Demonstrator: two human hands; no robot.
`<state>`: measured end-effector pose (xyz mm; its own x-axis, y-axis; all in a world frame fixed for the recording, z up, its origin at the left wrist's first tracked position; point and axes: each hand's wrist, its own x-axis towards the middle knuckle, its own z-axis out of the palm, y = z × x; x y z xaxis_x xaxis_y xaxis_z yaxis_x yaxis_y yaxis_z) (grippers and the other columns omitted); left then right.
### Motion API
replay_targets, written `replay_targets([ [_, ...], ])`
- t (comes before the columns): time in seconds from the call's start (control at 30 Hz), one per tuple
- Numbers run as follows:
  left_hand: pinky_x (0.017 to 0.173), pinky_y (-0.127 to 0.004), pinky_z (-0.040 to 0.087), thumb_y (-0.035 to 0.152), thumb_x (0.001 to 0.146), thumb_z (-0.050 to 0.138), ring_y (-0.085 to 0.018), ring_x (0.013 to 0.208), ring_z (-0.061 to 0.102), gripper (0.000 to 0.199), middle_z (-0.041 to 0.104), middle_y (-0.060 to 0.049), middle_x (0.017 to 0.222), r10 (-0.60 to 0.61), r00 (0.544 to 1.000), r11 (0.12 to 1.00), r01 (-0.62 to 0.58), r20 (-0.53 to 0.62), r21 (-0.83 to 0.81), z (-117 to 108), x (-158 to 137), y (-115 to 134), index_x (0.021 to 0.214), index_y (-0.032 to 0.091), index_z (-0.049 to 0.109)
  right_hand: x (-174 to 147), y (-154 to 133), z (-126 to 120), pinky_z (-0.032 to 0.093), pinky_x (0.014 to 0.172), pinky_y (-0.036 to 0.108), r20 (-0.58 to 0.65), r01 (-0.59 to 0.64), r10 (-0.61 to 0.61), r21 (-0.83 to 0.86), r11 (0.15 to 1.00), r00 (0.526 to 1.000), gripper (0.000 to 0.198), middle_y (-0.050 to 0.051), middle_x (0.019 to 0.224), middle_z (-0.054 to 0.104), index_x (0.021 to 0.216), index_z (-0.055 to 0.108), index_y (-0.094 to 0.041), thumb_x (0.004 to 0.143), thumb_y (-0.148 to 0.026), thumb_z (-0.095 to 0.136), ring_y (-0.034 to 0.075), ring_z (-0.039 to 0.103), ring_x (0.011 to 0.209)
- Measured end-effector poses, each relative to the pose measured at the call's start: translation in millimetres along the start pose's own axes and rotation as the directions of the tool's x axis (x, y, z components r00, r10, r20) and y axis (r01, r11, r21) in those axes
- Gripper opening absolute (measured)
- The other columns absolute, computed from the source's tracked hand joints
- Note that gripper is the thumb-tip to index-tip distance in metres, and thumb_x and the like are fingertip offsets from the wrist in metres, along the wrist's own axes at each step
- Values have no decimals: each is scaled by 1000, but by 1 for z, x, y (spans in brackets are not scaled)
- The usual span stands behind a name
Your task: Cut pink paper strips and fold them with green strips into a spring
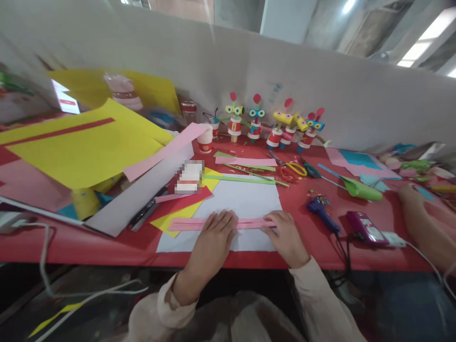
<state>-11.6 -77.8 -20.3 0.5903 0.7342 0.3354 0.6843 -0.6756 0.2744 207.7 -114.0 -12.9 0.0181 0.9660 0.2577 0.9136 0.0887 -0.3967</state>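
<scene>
A long pink paper strip (187, 224), with a lengthwise line along it, lies across a white sheet (245, 202) on the red table. My left hand (214, 240) presses flat on the middle of the strip, fingers stretched out. At the strip's right end, my right hand (287, 236) has its fingers bent, with thumb and forefinger closed on the paper. The fingers cover parts of the strip. Beyond my hands, a thin green paper strip (242, 179) crosses the top of the white sheet. Yellow paper (163, 219) and red paper (185, 204) reach under or beside its left side.
Paper-cup figures (255, 128) stand along the wall. Scissors (296, 168) lie at the back, a purple glue gun (322, 214) and a purple device (365, 229) on the right. Large yellow sheets (81, 156) cover the left. Another person's arm (423, 228) rests far right.
</scene>
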Motion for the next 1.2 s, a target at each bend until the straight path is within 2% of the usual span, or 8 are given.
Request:
replay_targets([
  [0.3, 98, -46, 41, 20, 86, 45, -25, 122, 46, 32, 56, -11, 127, -14, 979, 999, 7, -205, -31, -5, -3, 4, 116, 19, 58, 7, -6, -6, 45, 66, 29, 128, -161, 121, 379, 911, 984, 12, 3, 82, 65, 84, 62, -20, 74, -23, 56, 19, 59, 74],
  [0.37, 95, -44, 43, 19, 85, 48, -26, 118, 50, 32, 57, -13, 125, -56, 946, 994, 22, -320, -111, -10, -3, 13, 115, 19, 59, 17, -6, -10, 44, 63, 28, 131, -157, 107, 477, 865, 986, 11, 2, 76, 64, 80, 63, -19, 73, -24, 57, 18, 58, 70],
  [0.43, 85, -39, 47, 21, 84, 49, -23, 96, 60, 21, 66, -10, 104, -105, 952, 954, 15, -286, -300, -15, 6, 24, 97, 21, 67, 33, -10, -16, 43, 59, 27, 118, -156, 106, 596, 787, 987, 9, 1, 69, 61, 76, 63, -18, 72, -24, 58, 16, 56, 65],
  [0.5, 67, -32, 49, 30, 80, 56, -19, 72, 61, 17, 67, -8, 86, -203, 975, 836, 126, -88, -535, -19, 26, 30, 88, 21, 68, 54, -16, -23, 41, 55, 25, 113, -174, 135, 728, 663, 984, 10, 0, 65, 59, 75, 63, -17, 71, -26, 61, 13, 53, 59],
  [0.6, 51, -25, 41, 41, 70, 65, -13, 56, 52, 37, 63, -4, 76, -417, 907, 494, 288, 67, -820, -22, 74, 25, 98, 16, 64, 89, -23, -26, 33, 46, 21, 168, -211, 132, 862, 461, 977, 20, -2, 59, 55, 76, 62, -15, 69, -33, 67, 9, 45, 50],
  [0.73, 44, -21, 26, 48, 70, 63, -7, 45, 35, 38, 43, 5, 50, -419, 891, 51, 219, 178, -974, -15, 133, -4, 80, 12, 64, 128, -24, -17, 27, 43, 19, 247, -253, 61, 907, 336, 967, 27, -4, 57, 54, 74, 62, -14, 63, -35, 74, 6, 43, 47],
  [0.93, 51, -22, 34, 38, 64, 71, -9, 53, 44, 28, 53, 2, 57, -491, 846, -91, 186, 207, -978, 3, 151, -39, 78, 13, 68, 142, -15, 3, 44, 57, 23, 219, -242, 134, 953, 184, 966, 34, 1, 74, 65, 88, 63, -17, 64, -38, 74, 12, 60, 63],
  [1.2, 54, -20, 39, 24, 56, 77, -8, 56, 51, 23, 61, 1, 61, -500, 785, -259, 268, 366, -928, 0, 151, -32, 76, 15, 70, 132, -14, 7, 50, 60, 25, 229, -285, 315, 947, 146, 921, 27, 1, 72, 67, 82, 68, -17, 62, -34, 75, 13, 63, 63],
])
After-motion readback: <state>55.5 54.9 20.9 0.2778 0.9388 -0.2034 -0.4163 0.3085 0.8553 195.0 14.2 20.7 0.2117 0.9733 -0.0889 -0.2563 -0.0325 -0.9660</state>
